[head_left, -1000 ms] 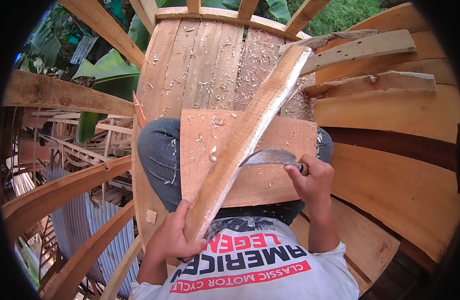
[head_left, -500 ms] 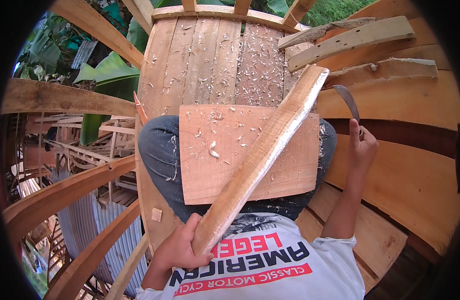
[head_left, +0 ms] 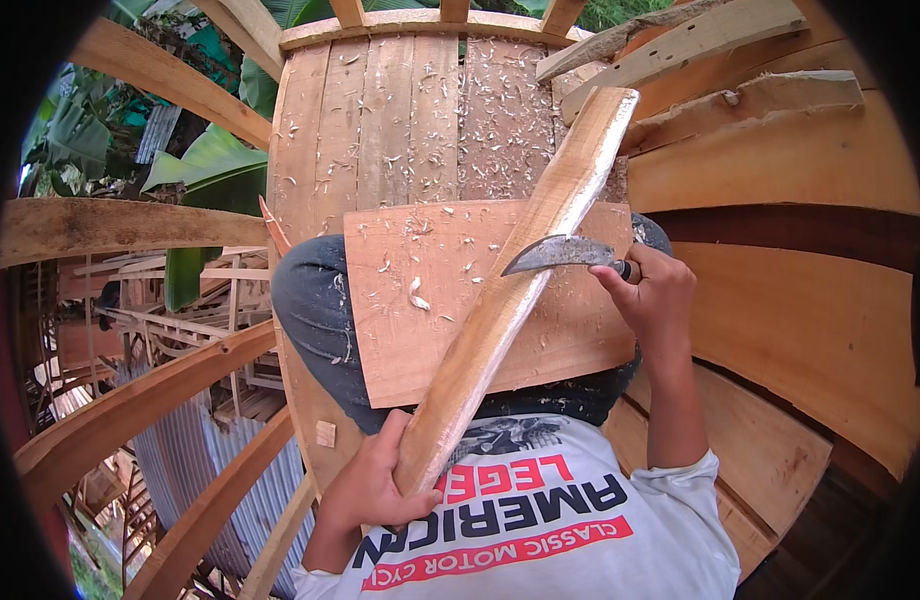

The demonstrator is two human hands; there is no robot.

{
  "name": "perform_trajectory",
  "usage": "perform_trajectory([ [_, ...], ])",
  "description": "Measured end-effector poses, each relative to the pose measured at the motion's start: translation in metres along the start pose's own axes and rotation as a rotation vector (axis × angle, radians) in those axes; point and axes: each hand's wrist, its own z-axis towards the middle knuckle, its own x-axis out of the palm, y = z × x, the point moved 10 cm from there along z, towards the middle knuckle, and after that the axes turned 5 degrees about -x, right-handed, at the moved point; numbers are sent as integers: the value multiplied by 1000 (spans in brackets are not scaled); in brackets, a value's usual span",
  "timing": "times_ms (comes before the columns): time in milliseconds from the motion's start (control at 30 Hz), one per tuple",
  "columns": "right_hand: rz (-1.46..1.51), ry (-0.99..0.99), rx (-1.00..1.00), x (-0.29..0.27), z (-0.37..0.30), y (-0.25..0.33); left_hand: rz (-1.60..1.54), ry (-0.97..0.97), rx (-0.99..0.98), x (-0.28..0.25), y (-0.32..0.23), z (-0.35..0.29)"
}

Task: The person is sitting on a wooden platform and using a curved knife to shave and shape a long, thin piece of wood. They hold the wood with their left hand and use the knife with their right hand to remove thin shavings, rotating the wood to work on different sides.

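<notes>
Board (head_left: 405, 350) across knees (head_left: 312, 312), mid-frame, shavings (head_left: 417, 292) on it. Long wood piece (head_left: 511, 300) slantwise over board, lower end in left hand (head_left: 373, 482), lower centre; upper end past board. Knife (head_left: 585, 253) in right hand (head_left: 655, 293), right of centre, blade across wood piece. Floor planks (head_left: 388, 165) beyond, upper centre. Ribs (head_left: 145, 404) along left, side planks (head_left: 800, 330) along right.

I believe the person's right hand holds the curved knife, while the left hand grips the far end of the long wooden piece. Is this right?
Not quite: the left hand grips the near end of the long wooden piece, by the shirt, as the head view shows. The right hand does hold the curved knife.
</notes>
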Motion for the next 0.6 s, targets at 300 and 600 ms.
perform_trajectory([
  [300, 116, 110, 77, 0, 9, 31, -52, -77, -38, -22, 1, -26],
  [600, 67, 190, 407, 5, 8, -35, 41, 75, 43, -10, 4, -18],
])
